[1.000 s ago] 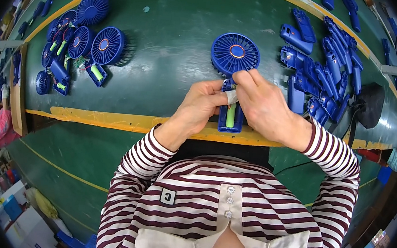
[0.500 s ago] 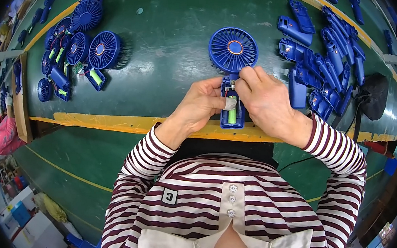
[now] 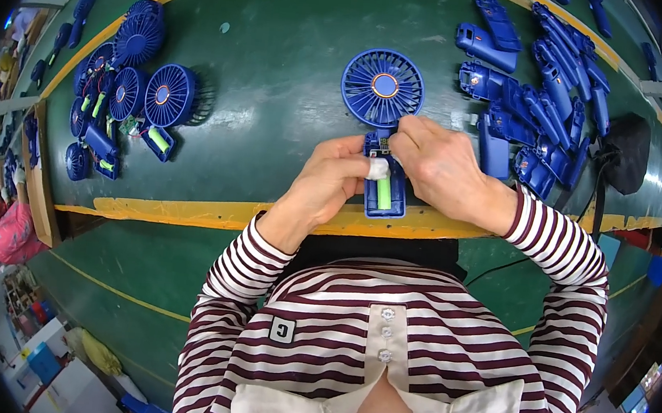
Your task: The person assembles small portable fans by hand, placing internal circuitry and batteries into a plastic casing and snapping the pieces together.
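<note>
Head: left hand (image 3: 324, 178) clasps fan (image 3: 383, 90), right hand (image 3: 444, 170) pinched against it.

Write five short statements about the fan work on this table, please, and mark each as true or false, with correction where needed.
1. The left hand holds the open handle of a fan. True.
2. The battery inside is covered by a lid. False: the yellow-green battery is partly exposed.
3. The left thumb has a white covering on its tip. True.
4. The right hand touches the black object. False: the right hand is at the handle's upper end.
5. Blue casings lie in a pile on the table's right side. True.
</note>
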The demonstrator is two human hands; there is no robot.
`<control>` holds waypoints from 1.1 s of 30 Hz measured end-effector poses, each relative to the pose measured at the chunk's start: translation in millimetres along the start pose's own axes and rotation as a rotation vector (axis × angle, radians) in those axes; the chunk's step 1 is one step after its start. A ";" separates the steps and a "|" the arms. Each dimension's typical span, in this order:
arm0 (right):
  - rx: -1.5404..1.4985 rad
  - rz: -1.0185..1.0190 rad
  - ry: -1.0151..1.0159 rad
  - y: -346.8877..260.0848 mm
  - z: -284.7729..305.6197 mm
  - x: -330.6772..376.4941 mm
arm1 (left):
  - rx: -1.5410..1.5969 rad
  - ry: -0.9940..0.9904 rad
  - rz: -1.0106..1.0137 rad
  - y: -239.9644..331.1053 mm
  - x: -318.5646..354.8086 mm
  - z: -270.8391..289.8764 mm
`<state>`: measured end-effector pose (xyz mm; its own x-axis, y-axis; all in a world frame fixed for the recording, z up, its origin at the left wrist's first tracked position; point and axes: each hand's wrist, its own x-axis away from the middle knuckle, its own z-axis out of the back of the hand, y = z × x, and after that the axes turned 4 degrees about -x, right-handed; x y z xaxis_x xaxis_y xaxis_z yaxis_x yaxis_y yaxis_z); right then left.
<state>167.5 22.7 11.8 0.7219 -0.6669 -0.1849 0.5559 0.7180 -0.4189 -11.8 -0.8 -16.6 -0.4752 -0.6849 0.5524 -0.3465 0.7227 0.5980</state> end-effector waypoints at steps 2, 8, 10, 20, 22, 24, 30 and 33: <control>-0.013 0.002 0.009 1.4 4.4 -0.9 | 0.044 -0.009 0.003 3.5 1.5 -2.0; -0.033 0.029 0.010 8.1 9.0 -0.5 | -0.089 0.051 0.062 8.0 -7.2 -9.2; -0.042 0.029 0.016 9.2 7.6 0.0 | -0.110 0.036 0.031 6.9 -9.0 -7.0; -0.228 -0.356 0.220 -31.7 -9.1 25.4 | -0.016 0.223 -0.327 4.3 -10.6 -14.4; -0.215 -0.447 0.310 -37.0 -28.7 21.3 | -0.002 0.214 -0.330 3.9 -9.4 -12.9; -0.362 -0.561 0.360 -40.0 -33.8 19.3 | 0.010 0.166 -0.360 1.5 -8.7 -11.5; -1.179 -0.840 0.352 -24.7 -38.0 20.4 | 0.034 0.078 -0.391 0.0 -2.7 -11.0; -0.849 -0.785 0.328 -27.0 -39.2 22.2 | 0.017 0.111 -0.373 -1.3 -5.0 -12.1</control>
<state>152.4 -19.3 -15.9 0.1001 -0.9709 0.2177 0.2592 -0.1858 -0.9478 0.8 0.6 -13.1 -0.2242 -0.9062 0.3584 -0.4927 0.4227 0.7606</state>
